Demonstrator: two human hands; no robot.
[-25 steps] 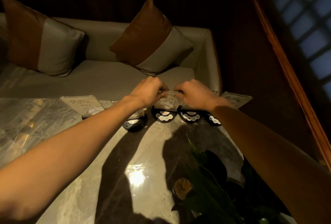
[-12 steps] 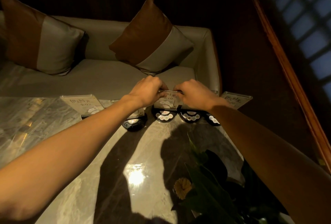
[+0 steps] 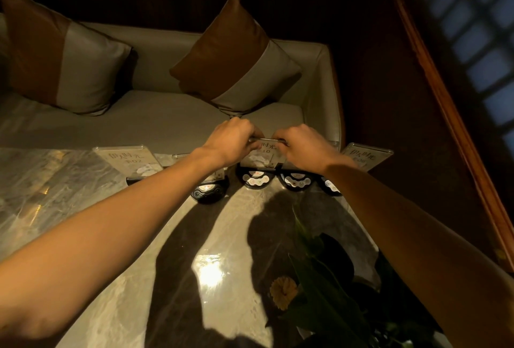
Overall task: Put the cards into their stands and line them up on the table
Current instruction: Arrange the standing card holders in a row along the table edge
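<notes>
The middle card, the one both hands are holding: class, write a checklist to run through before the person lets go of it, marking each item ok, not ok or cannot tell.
1. Left hand has a grip on the middle card: ok.
2. Right hand grips its other top corner: ok.
3. Card seated in its black stand: cannot tell.
4. Stand rests on the table: ok.
5. Stands form one straight row: not ok, the nearer stand sits forward.

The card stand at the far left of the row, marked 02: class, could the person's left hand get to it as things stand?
Probably yes. The left hand is now pinching the top of the middle card, so it must let go first. The stand marked 02 sits on the table left of that forearm, with nothing between them.
</notes>
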